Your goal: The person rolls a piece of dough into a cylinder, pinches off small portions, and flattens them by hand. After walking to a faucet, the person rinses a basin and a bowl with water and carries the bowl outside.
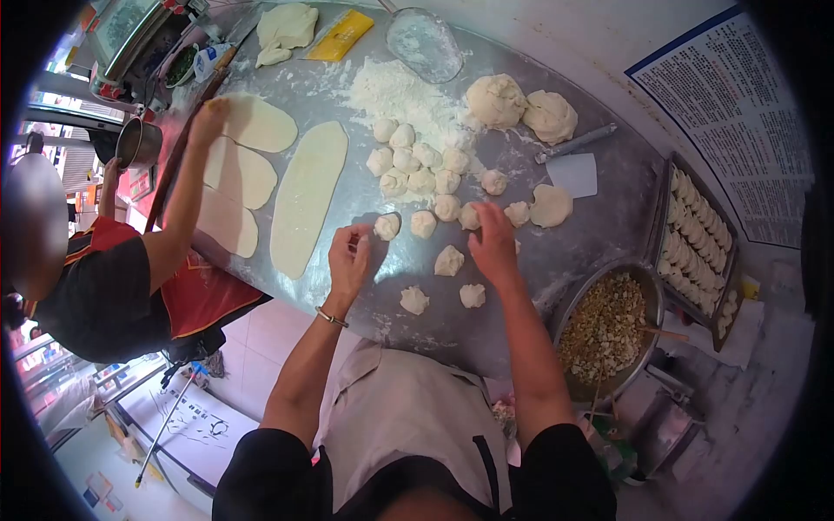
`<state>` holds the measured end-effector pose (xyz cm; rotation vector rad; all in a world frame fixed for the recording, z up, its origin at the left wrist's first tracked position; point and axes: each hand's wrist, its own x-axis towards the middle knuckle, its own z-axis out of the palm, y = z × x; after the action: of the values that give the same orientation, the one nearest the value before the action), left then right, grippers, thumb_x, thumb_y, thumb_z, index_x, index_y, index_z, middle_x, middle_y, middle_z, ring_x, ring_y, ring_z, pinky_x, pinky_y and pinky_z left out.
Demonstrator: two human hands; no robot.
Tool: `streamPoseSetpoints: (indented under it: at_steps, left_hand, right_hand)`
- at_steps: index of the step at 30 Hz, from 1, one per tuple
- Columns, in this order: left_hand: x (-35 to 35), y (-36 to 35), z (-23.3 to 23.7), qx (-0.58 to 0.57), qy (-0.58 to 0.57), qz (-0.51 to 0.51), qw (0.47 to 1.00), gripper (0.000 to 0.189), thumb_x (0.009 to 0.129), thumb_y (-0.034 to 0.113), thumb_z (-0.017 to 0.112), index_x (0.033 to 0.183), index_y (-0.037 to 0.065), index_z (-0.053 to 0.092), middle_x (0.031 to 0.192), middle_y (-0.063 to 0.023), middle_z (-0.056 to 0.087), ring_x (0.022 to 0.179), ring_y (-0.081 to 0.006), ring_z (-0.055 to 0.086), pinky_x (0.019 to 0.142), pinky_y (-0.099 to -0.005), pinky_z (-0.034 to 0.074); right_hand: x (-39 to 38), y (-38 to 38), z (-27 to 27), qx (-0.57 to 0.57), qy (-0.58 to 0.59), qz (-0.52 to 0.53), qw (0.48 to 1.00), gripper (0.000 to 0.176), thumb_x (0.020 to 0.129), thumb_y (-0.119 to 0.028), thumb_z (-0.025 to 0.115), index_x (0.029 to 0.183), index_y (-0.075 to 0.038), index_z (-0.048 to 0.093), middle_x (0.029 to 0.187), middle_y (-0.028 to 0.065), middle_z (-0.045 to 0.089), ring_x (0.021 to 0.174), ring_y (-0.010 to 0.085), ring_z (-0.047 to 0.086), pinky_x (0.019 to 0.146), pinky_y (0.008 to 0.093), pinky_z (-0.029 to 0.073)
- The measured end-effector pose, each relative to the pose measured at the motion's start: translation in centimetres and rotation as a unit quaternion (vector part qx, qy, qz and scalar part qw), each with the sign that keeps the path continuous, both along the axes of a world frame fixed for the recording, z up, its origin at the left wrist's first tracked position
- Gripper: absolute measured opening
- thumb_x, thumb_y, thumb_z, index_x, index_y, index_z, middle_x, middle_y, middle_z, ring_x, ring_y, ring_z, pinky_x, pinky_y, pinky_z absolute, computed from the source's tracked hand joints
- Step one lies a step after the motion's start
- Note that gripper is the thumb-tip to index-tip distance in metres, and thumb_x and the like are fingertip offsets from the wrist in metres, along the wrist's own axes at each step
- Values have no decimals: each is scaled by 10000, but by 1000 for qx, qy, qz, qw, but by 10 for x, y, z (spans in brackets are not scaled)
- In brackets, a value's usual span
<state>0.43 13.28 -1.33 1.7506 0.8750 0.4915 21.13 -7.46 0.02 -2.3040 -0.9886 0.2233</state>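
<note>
My left hand (349, 259) is over the steel table, its fingers loosely bent and apart with nothing between them. A small dough ball (387, 227) lies just right of its fingertips. My right hand (493, 247) has its fingertips closed on another dough ball (469, 216), partly covered by the fingers. Between the hands sits a dough ball (423, 224), and nearer to me lie a few rough dough pieces (449, 260). Beyond, several floury dough balls (421, 181) are clustered together. A flattened dough round (551, 206) rests to the right of my right hand.
Loose flour (391, 91), large dough lumps (496, 101), a white scraper (573, 175) and a scoop (424, 45) are farther back. A bowl of filling (565, 334) and a tray of dumplings (658, 217) stand right. At left, a co-worker's hand (208, 120) touches rolled dough sheets (308, 200).
</note>
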Motion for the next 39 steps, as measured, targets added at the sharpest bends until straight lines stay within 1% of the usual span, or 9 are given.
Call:
streamPoseSetpoints:
  at_steps: [5, 11, 13, 16, 18, 20, 22, 25, 39]
  left_hand:
    - [-54, -12, 8, 92, 4, -8, 996, 161, 953, 62, 623, 1102, 6, 649, 951, -52, 620, 833, -121, 595, 765, -272, 499]
    - [-143, -21, -1, -55, 33, 121, 991, 146, 970, 26, 603, 1116, 18, 601, 960, 0, 603, 878, -74, 576, 805, -243, 483]
    - [-155, -28, -7, -99, 15, 189, 977, 139, 970, 66, 601, 1107, 42, 603, 957, 4, 609, 841, -80, 573, 753, -231, 471]
    - [-172, -36, -14, -187, 22, 349, 918, 143, 968, 125, 602, 1104, 80, 610, 959, 3, 615, 824, -102, 574, 710, -234, 458]
    - [-186, -35, -39, -225, 35, 462, 857, 151, 961, 186, 609, 1093, 113, 612, 957, 0, 618, 828, -123, 576, 698, -257, 455]
    - [-188, -33, -55, -292, 35, 568, 769, 176, 955, 227, 600, 1093, 119, 598, 945, -4, 601, 816, -129, 565, 695, -292, 457]
    - [-189, -36, -76, -356, 47, 624, 694, 201, 954, 299, 563, 1078, 141, 580, 945, -17, 589, 847, -145, 554, 714, -350, 463]
    - [-169, -54, -92, -444, 1, 625, 642, 221, 965, 327, 529, 1077, 145, 586, 938, -18, 589, 853, -150, 555, 715, -353, 463]
    - [-260, -83, -58, -305, 55, 627, 715, 238, 964, 288, 580, 1146, 142, 530, 982, -20, 579, 825, -143, 547, 721, -302, 451]
  right_hand:
    - [28, 3, -27, 27, 189, -1, 982, 357, 850, -62, 655, 1203, -106, 631, 1191, 138, 624, 1015, 326, 627, 823, 465, 535]
    - [16, 0, 24, 367, 706, -270, 542, 275, 979, -276, 589, 1090, -34, 655, 871, 64, 641, 681, 161, 599, 525, 281, 476]
    - [20, -10, -7, 365, 713, -228, 554, 303, 988, -303, 592, 1045, -15, 667, 865, 74, 632, 671, 165, 581, 531, 275, 462]
    - [33, -13, -36, 242, 587, -194, 747, 325, 982, -324, 609, 1022, -10, 683, 960, 114, 639, 765, 210, 609, 565, 317, 489]
    - [44, -13, -54, 153, 281, -75, 944, 311, 972, -301, 626, 1032, -1, 683, 1027, 130, 638, 845, 224, 625, 635, 338, 519]
    - [45, -7, -51, 104, 74, -17, 992, 286, 955, -266, 650, 1053, 2, 681, 1076, 138, 637, 909, 231, 639, 706, 345, 537]
    - [40, 7, -27, 109, 9, -30, 994, 267, 930, -219, 680, 1085, -2, 678, 1107, 136, 638, 955, 232, 650, 779, 340, 544]
    - [39, 38, -14, 140, 248, -35, 958, 257, 896, -147, 711, 1116, -18, 681, 1149, 145, 649, 1013, 284, 662, 880, 359, 534]
    - [145, 260, -47, 16, -42, 84, 995, 513, 780, -163, 820, 1247, -135, 610, 1134, 181, 604, 1077, 362, 607, 918, 455, 506]
